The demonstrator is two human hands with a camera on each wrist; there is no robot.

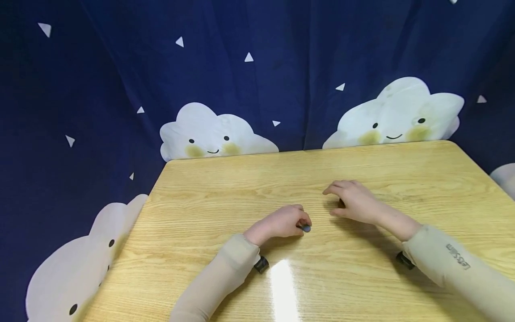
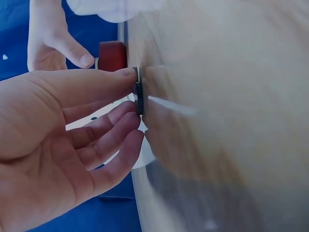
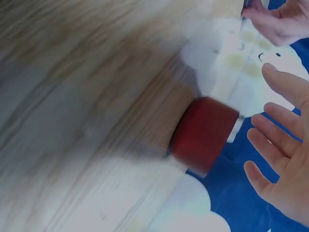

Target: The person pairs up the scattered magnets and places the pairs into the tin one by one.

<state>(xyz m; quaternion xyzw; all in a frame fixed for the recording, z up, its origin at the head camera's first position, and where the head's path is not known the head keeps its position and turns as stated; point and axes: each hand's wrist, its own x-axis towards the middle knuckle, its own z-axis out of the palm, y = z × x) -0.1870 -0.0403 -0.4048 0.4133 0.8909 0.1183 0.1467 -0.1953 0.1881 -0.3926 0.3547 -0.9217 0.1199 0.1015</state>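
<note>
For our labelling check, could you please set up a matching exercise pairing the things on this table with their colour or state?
Things:
1. left hand
2. right hand
3. round cap-like object
4. table

States:
a. dark red, standing on the wood
b. fingers spread, holding nothing
c. light wood grain with a bright glare
d. pinching a small dark disc at its fingertips

Pairs: 1-d, 2-b, 3-a, 4-c
</note>
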